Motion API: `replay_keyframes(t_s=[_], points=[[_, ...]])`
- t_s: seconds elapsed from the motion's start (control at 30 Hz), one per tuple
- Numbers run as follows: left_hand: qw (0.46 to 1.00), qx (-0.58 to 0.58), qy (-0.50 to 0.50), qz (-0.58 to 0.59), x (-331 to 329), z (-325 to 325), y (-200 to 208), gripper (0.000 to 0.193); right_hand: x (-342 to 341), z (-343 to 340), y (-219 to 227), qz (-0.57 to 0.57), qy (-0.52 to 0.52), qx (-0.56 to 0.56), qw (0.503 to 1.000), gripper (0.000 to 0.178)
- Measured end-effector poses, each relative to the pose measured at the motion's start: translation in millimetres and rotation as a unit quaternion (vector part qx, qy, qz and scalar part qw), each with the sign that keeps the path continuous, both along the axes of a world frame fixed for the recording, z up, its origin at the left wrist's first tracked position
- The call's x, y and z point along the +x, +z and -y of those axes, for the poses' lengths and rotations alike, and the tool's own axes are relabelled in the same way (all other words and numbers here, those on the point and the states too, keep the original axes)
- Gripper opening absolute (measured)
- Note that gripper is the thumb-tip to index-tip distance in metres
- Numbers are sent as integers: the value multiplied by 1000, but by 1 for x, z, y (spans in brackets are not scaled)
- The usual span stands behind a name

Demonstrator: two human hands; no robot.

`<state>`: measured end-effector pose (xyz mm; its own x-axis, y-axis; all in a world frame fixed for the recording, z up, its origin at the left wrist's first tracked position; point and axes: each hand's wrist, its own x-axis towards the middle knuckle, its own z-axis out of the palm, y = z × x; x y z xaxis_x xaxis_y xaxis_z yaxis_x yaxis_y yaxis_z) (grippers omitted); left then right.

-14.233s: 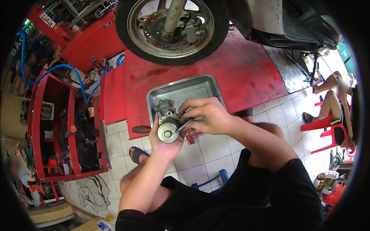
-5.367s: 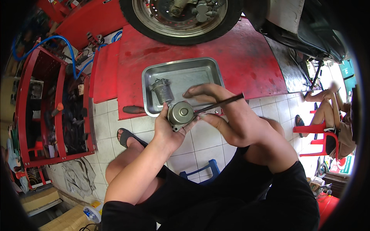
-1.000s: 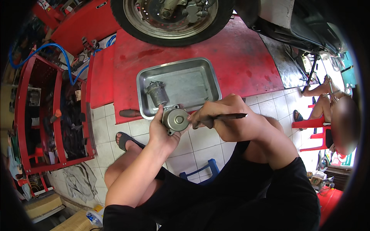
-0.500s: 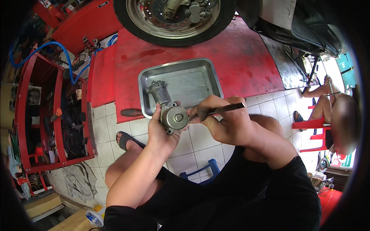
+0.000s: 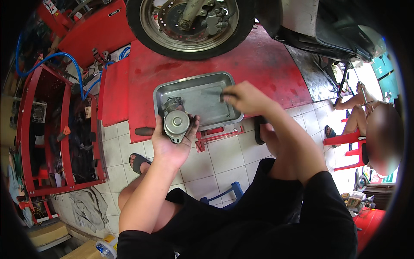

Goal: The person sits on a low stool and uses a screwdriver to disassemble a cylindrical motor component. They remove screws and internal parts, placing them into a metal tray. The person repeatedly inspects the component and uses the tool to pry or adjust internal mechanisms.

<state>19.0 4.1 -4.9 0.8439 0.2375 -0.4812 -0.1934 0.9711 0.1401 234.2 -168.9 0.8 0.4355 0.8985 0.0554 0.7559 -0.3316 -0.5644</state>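
My left hand cradles a grey metal engine part with a round domed cap and a flange with holes; thumb and fingers lie along its sides. The part's far end reaches over the near left corner of a steel tray. My right hand is closed round a slim dark-handled tool above the tray's right half. Motion blurs the tool, so its kind cannot be told. Beside the left hand, a dark handle sticks out at the tray's near left corner.
The tray rests on a red platform, below a motorcycle wheel. A red tool cart with a blue hose stands at left. A blue stool shows between my legs. At right, a person sits near a red stool.
My right hand has moved away from the engine part, up and forward over the tray, with the tool. The left hand has shifted left, and the part has turned in it.
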Motion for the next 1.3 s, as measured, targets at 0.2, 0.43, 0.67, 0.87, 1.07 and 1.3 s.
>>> replay_keyframes(t_s=[0.2,0.43,0.67,0.87,1.07,1.3], points=[[999,-32,10,12,-3,3,-1,63,-6,-11,-55,112,36,-231,966,21],[999,-43,28,-4,-7,-3,7,59,-11,-22,-56,128,35,-267,955,19],[999,-21,39,-17,-7,-7,12,52,-5,-22,-59,135,43,-285,948,22],[999,-8,37,-7,-8,-10,6,52,-2,-23,-59,157,41,-269,949,28],[999,4,41,-11,-7,-8,11,49,1,-19,-62,128,29,-232,964,28],[999,-6,52,-1,-10,-14,4,60,0,-19,-69,129,29,-222,966,33]])
